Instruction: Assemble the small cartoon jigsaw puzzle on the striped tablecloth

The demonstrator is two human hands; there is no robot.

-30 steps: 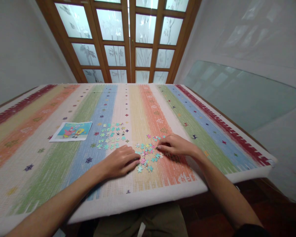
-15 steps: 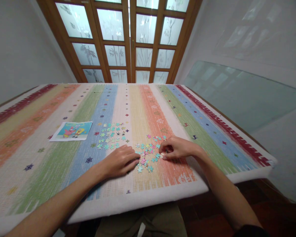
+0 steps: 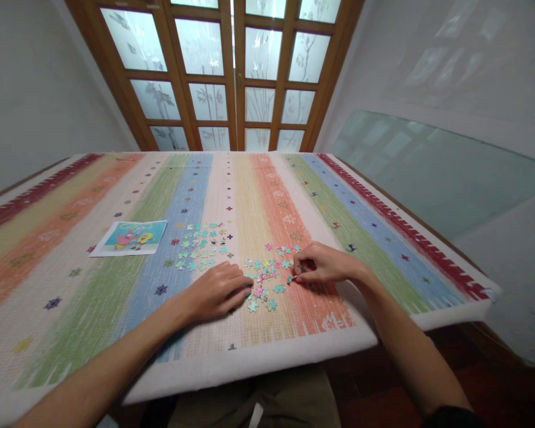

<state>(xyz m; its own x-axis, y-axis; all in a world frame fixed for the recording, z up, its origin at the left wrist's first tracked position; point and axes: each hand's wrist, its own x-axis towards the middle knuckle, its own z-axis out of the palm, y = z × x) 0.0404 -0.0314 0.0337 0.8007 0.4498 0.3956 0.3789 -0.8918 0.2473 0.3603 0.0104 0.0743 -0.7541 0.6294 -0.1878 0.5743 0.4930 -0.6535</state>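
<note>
Loose puzzle pieces (image 3: 259,291) in teal, pink and yellow lie in a scattered pile between my hands. At the pile's right edge, my right hand (image 3: 316,263) pinches a small puzzle piece (image 3: 293,277) between thumb and fingertips. My left hand (image 3: 225,289) rests on the cloth at the pile's left side, fingers curled together; anything under them is hidden. Beyond it, several teal and pale pieces (image 3: 203,244) are spread out in rough rows. Left of those rows lies a picture sheet (image 3: 136,238) with cartoon figures on a teal background.
A striped, patterned cloth (image 3: 267,324) covers the table, whose near edge runs just in front of my body. Wooden doors with frosted panes (image 3: 207,101) stand beyond the far edge. A glass panel (image 3: 428,172) is against the right wall.
My right hand has shifted slightly right, and a piece now shows raised at its fingertips. My left hand has stayed in place.
</note>
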